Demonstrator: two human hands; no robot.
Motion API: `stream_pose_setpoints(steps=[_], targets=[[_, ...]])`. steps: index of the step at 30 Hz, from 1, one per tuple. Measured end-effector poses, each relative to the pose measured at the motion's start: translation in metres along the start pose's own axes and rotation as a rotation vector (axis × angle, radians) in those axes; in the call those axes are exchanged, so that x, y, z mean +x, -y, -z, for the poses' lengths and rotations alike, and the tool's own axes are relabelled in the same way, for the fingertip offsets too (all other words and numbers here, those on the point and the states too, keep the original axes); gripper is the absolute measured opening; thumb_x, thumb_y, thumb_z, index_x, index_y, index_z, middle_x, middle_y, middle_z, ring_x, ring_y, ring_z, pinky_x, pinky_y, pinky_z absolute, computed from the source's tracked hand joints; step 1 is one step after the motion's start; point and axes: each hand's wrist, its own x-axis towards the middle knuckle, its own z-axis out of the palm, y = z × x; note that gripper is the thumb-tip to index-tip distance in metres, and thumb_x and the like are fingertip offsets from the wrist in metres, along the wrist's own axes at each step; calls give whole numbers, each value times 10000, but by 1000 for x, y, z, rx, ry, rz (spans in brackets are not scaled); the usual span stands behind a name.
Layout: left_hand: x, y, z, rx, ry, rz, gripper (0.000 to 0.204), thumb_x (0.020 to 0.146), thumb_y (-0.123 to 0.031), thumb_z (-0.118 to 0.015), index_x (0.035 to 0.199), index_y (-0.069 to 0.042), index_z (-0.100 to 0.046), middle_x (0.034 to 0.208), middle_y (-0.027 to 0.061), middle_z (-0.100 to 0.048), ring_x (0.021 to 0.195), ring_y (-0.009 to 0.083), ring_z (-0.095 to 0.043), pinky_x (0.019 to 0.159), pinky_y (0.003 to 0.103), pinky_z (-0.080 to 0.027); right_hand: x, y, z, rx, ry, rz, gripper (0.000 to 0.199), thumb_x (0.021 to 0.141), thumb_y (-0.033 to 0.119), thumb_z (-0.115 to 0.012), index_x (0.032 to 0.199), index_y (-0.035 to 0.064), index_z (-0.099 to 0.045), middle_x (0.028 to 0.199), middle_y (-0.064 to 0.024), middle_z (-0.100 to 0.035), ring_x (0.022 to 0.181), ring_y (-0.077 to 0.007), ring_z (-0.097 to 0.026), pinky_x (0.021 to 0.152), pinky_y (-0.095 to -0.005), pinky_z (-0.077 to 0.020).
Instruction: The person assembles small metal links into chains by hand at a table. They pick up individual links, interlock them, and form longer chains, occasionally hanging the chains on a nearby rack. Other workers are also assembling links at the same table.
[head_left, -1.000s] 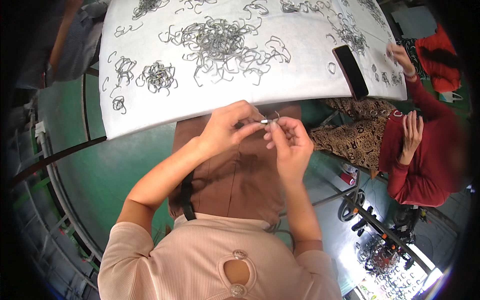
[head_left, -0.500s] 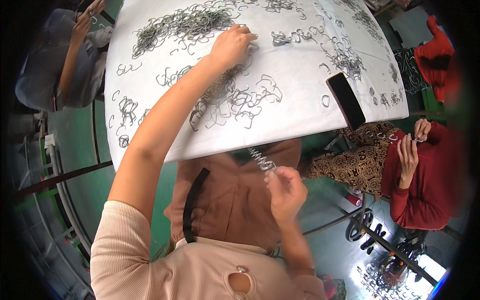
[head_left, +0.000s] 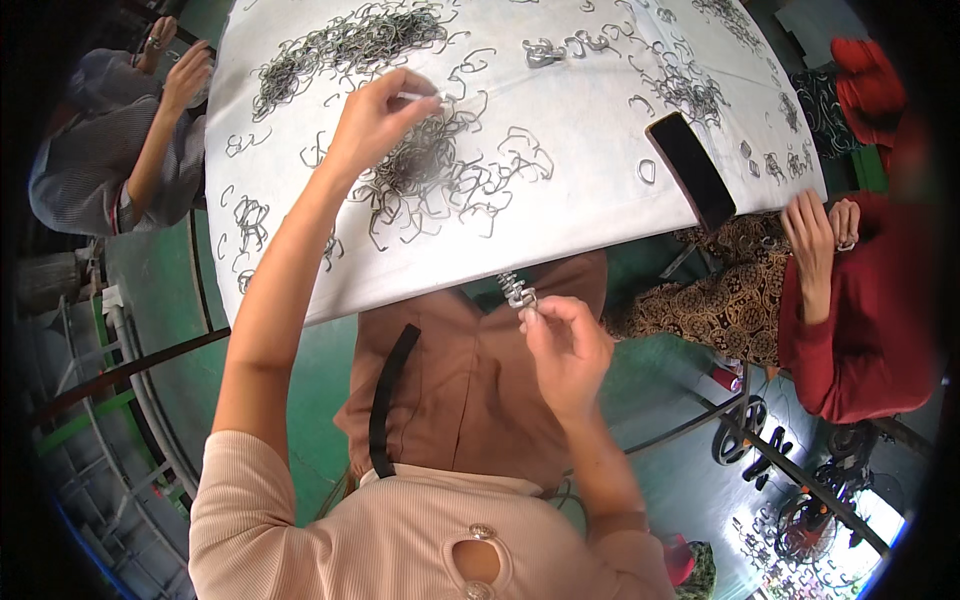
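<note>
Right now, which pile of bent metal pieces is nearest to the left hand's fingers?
The middle pile, between the long far pile and the table's near edge: its pieces show right beside the left fingers; other piles lie farther off.

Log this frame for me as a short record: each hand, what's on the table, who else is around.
Left hand: raised over the near pile of bent wires; whether it holds a piece, cannot tell
Right hand: pinching one end of a string of metal links by the table edge
Table: white cover
Also on table: far pile of bent wires; dark phone, right side
Other people: one at left, hands raised; one at right, red sleeve
</note>
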Motion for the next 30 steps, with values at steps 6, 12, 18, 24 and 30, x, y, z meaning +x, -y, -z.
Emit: stream_pose_setpoints(steps=[6,12,18,24,30], targets=[[-79,-22,-21,-230,-46,48,201,813,-14,-679,1009,-1,-635,963,96,-685,845,125,-661,756,226,-515,0,-4,-9,69,17,-19,74,831,3,-658,878,-15,-605,767,-69,-644,662,-117,-626,590,-242,-495],[-132,-64,-45,-542,-101,139,308,827,28,-650,1125,4,-574,1038,127,-657,892,148,-655,806,252,-518,0,-1,-14,23,69,-34,77,838,17,-654,893,-14,-610,781,-66,-657,673,-112,-629,609,-244,-499],[-160,-81,-48,-681,-59,186,238,822,15,-666,1050,27,-599,989,88,-662,944,137,-634,824,263,-513,0,1,-26,2,70,10,92,817,20,-672,884,-12,-618,775,-81,-658,654,-147,-639,603,-272,-503],[-175,-80,-45,-526,-66,92,186,805,0,-677,986,19,-639,968,79,-681,913,131,-639,798,271,-512,-3,-2,-35,-27,75,-5,110,816,43,-684,894,-8,-626,774,-87,-659,654,-157,-641,602,-281,-508],[-182,-78,-41,-564,-79,132,134,807,28,-659,940,18,-668,901,84,-700,850,129,-650,774,265,-515,9,-1,-23,-130,100,-48,133,845,113,-677,917,8,-636,789,-84,-652,669,-149,-629,585,-275,-495]])
